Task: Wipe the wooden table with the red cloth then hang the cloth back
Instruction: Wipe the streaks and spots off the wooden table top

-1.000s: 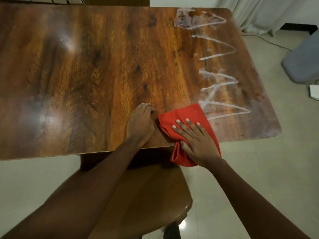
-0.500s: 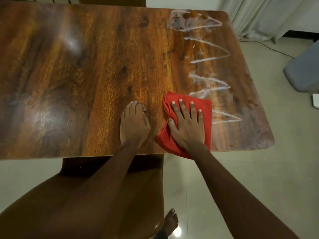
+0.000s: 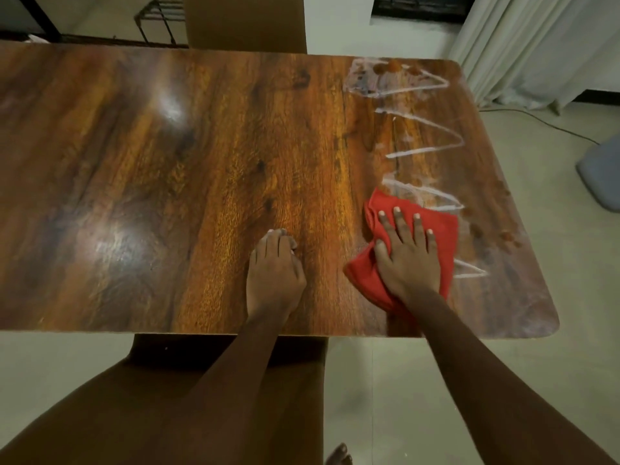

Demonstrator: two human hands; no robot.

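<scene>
The red cloth (image 3: 439,226) lies bunched on the right part of the wooden table (image 3: 167,169). My right hand (image 3: 407,260) presses flat on the cloth with fingers spread. My left hand (image 3: 273,273) rests on the bare wood a little to the left of the cloth, fingers curled under, holding nothing. White zigzag wet streaks (image 3: 422,135) run along the table's right side, from the far corner down to the cloth and past it.
A brown chair (image 3: 235,364) stands under the table's near edge below my arms. Another chair back (image 3: 245,21) is at the far edge. A white curtain (image 3: 523,45) hangs at the right, with a grey object (image 3: 600,172) and a cable on the floor.
My right hand has slid the cloth from the table's near edge farther onto the table, over the lower streaks. My left hand has stayed in place.
</scene>
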